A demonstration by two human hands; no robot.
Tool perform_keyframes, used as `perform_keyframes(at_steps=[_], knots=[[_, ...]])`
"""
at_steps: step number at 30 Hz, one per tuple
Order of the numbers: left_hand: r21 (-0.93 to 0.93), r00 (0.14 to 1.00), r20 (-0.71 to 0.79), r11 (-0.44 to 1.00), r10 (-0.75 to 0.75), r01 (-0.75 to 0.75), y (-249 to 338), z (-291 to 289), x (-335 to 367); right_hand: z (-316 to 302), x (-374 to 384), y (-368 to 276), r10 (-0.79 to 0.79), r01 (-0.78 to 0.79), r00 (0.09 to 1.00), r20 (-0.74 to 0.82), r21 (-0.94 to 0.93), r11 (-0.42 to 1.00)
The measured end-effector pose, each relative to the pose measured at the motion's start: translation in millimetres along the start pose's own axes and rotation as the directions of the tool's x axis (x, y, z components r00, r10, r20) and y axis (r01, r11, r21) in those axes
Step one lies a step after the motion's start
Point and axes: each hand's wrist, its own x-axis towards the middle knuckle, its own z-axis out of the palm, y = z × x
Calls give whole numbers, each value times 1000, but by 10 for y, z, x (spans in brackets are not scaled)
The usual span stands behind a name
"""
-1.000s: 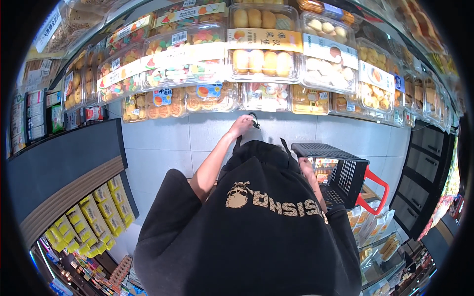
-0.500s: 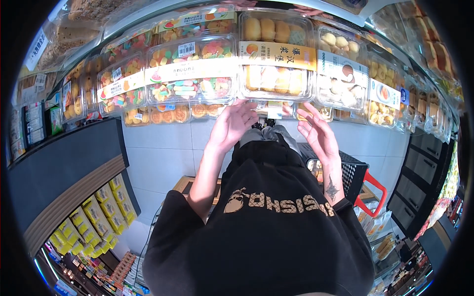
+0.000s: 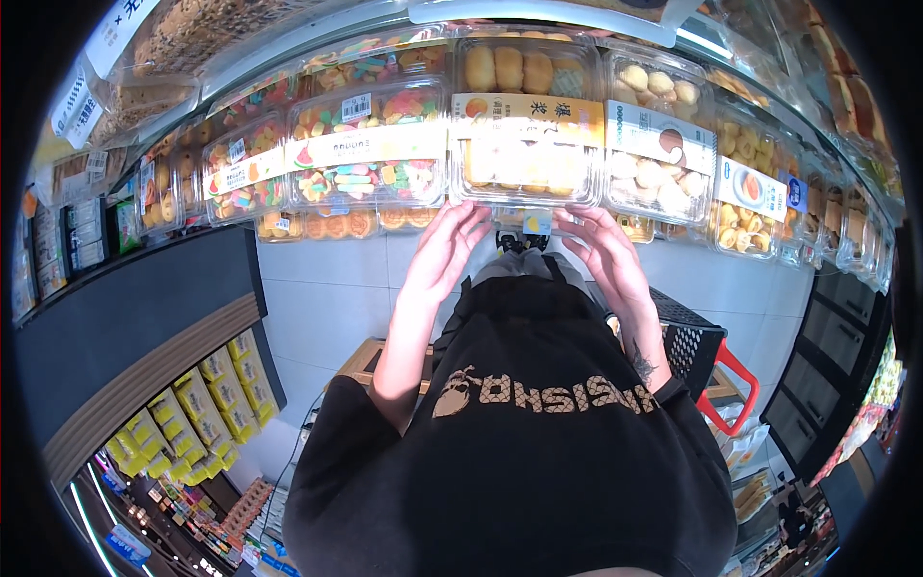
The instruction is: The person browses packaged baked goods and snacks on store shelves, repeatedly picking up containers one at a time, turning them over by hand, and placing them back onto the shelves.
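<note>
By the near corners of the bun box [image 3: 534, 111], your left hand [image 3: 443, 254] and right hand [image 3: 613, 260] have risen, fingers loosely spread, putting it within two-handed reach.

Left hand [image 3: 448, 252], right hand [image 3: 610, 258] near bun box [image 3: 527, 117]

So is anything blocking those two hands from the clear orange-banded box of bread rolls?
Nothing visible: the left hand and right hand are at the near corners of the bread-roll box. Whether they touch it, I can't tell.
</note>
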Motion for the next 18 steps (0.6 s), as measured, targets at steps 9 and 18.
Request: perform_keyframes(at_steps=[9,18], knots=[[24,991,-76,994,108,-106,-46,29,39,199,-146,57,-92,94,995,35,-60,994],[68,993,-7,991,116,-115,-61,40,-38,263,-195,129,-221,218,975,-37,-57,974]])
